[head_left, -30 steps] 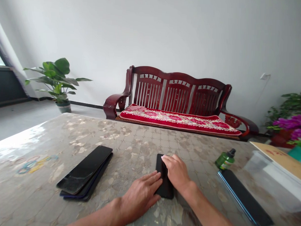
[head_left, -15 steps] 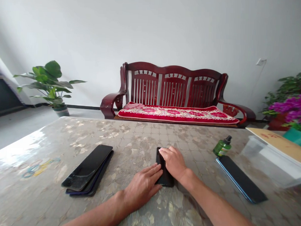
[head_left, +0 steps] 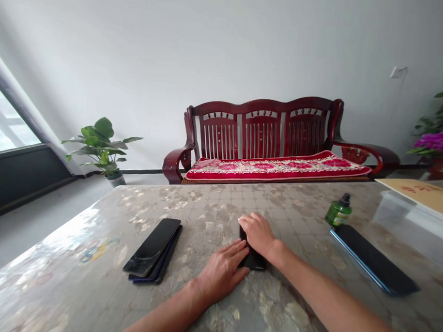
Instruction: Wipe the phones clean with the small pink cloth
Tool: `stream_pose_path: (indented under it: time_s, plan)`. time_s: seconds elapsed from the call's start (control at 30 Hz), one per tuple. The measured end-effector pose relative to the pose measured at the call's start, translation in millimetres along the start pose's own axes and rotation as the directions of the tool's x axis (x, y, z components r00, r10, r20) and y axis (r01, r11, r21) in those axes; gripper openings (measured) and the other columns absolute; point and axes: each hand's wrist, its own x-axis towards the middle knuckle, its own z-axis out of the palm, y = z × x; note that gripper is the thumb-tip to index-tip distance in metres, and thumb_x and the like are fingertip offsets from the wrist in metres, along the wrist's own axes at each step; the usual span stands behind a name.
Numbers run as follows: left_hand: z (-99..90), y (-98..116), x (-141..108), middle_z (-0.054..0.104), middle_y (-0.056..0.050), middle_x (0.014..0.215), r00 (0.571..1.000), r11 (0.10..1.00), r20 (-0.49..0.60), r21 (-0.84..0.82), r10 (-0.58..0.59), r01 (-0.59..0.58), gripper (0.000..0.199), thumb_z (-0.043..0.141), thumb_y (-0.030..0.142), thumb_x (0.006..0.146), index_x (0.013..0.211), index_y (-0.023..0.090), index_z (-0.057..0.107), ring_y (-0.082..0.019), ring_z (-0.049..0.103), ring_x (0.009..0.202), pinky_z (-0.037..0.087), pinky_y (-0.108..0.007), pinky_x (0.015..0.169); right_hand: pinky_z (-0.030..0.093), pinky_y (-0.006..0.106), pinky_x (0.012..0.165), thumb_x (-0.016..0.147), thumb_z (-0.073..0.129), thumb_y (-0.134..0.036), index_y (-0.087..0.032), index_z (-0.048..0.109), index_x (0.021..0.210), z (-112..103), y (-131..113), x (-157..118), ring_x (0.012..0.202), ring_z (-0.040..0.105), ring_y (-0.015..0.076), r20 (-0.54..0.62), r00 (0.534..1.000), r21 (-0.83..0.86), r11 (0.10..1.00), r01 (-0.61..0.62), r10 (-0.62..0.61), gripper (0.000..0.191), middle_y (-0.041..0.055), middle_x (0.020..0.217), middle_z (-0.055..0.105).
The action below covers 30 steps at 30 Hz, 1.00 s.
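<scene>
A black smartphone (head_left: 255, 262) lies flat on the table in front of me, partly covered by both hands. My left hand (head_left: 221, 267) rests along its left side, the fingers together over the screen's edge and the thumb at the lower corner. Bent over the upper part of the phone is my right hand (head_left: 258, 235), its fingers closed at the top left corner. A small pale spot shows at those fingertips; I cannot make out what they hold. To the left, two or more phones (head_left: 154, 246) lie stacked askew. On the right is another stack of dark phones with blue edges (head_left: 374, 261).
A green bottle with a black cap (head_left: 339, 211) stands behind the right stack. Beside it is a clear plastic box (head_left: 397, 215) with a tan board (head_left: 420, 192) on top. Coloured rubber bands (head_left: 97, 250) lie at left. A red wooden bench (head_left: 262, 133) stands beyond the patterned table (head_left: 206, 199).
The view has turned left, so the things appear shifted to the right. My right hand covers a little more of the phone's upper part; my left hand stays at its side.
</scene>
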Motion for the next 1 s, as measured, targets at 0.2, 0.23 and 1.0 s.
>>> stream_pose_path:
  time_s: [0.2, 0.23, 1.0]
  plan:
    - [0.2, 1.7, 0.0, 0.054, -0.012, 0.142, 1.0, 1.0, 0.003, 0.027, 0.003, -0.003, 0.046, 0.058, 0.023, 0.091, 0.136, 0.017, 0.053, -0.027, 0.048, 0.133, 0.042, -0.043, 0.11, 0.039, 0.029, 0.088, 0.092, 0.042, -0.006, -0.019, 0.07, 0.102, -0.5, 4.4, -8.5, 0.099, 0.057, 0.0203, -0.015, 0.999, 0.018, 0.999, 0.033, -0.033, 0.032, 0.0056, 0.108, 0.072]
    - [0.1, 2.2, 0.1, 0.054, -0.012, 0.142, 1.0, 0.999, 0.006, 0.034, 0.004, -0.004, 0.047, 0.058, 0.023, 0.09, 0.137, 0.017, 0.052, -0.027, 0.048, 0.133, 0.042, -0.043, 0.11, 0.04, 0.028, 0.087, 0.092, 0.044, -0.008, -0.019, 0.07, 0.1, -1.6, 2.9, -15.3, 0.098, 0.057, 0.02, -0.011, 0.998, 0.023, 0.998, 0.056, -0.056, 0.03, 0.0046, 0.106, 0.072]
    - [-6.8, 10.3, 0.6, 0.054, -0.009, 0.142, 0.997, 0.998, 0.032, 0.008, -0.069, 0.068, 0.047, 0.06, 0.019, 0.086, 0.133, 0.02, 0.055, -0.027, 0.048, 0.133, 0.042, -0.041, 0.111, 0.042, 0.029, 0.098, 0.09, 0.042, -0.005, -0.022, 0.069, 0.116, -1.3, 25.7, -39.7, 0.108, 0.059, 0.02, -0.064, 0.991, 0.11, 0.986, 0.126, -0.12, 0.04, 0.003, 0.12, 0.07]
